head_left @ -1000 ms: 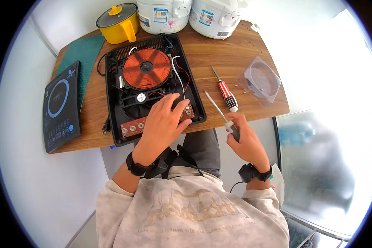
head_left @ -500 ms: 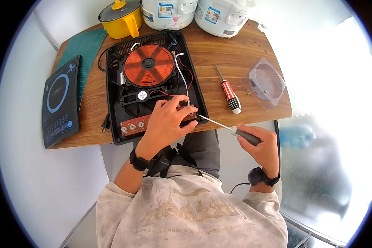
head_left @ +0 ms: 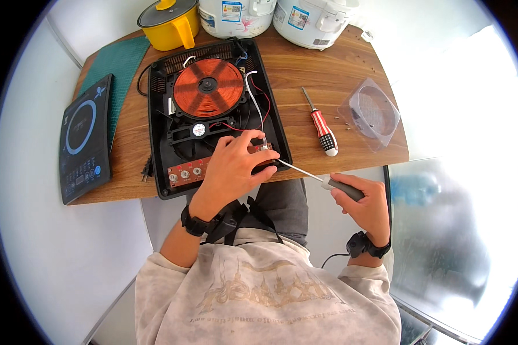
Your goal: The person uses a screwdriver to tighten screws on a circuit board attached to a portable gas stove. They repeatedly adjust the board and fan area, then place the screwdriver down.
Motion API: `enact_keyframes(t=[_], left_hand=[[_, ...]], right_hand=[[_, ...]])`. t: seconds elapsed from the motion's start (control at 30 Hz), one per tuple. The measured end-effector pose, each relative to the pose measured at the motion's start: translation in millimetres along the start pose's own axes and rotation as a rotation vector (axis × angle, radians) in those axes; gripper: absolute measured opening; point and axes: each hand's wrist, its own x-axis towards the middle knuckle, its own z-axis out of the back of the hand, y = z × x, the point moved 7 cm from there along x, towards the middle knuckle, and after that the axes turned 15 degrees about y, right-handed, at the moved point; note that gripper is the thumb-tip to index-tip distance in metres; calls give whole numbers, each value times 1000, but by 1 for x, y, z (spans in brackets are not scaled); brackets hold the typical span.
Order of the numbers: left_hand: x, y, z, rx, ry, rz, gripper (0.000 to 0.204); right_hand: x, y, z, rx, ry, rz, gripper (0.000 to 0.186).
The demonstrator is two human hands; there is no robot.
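My right hand is closed around the grey handle of a screwdriver. Its long shaft slants left, and the tip meets the right end of a brown circuit board. Over that same end lies my left hand, fingers spread, the index fingertip beside the screwdriver tip and the thumb apart from it. The fingers hide much of the board, and any screw at the tip is too small to make out. The board sits along the near side of an opened induction cooker's black housing, which holds a copper coil.
Right of the housing lies a second screwdriver, red, white and black. Beyond it is a clear plastic piece with small bits nearby. The cooker's glass top rests left on a green mat. A yellow pot and white cookers stand behind.
My left index finger has shifted slightly right, closer to the screwdriver tip. The right hand keeps its grip with hardly any movement. The whole view has shifted a little.
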Motion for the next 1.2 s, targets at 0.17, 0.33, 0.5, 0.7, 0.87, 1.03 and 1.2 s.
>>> enact_keyframes(t=[0.17, 0.33, 0.5, 0.7, 0.87, 1.03, 1.2], left_hand=[[0, -1, 1, -13, 0, 5, 23], [0, -2, 2, -15, -4, 6, 23], [-1, -1, 2, -14, -8, 7, 23], [-1, -2, 3, -6, -31, -9, 22], [-1, -1, 2, -15, -36, -10, 22], [-1, -2, 2, -12, -32, -4, 22], [-1, -2, 4, -28, -46, -5, 20]], right_hand=[[-2, 4, 1, -39, -28, 70, 28], [-2, 6, 1, -48, -30, 76, 28], [0, 5, 0, -46, -20, 82, 28], [0, 4, -2, -47, -9, 67, 27], [0, 5, -3, -26, 14, 41, 27], [-3, 8, -2, -32, 15, 13, 27], [-4, 29, -1, -212, -37, 219, 29]])
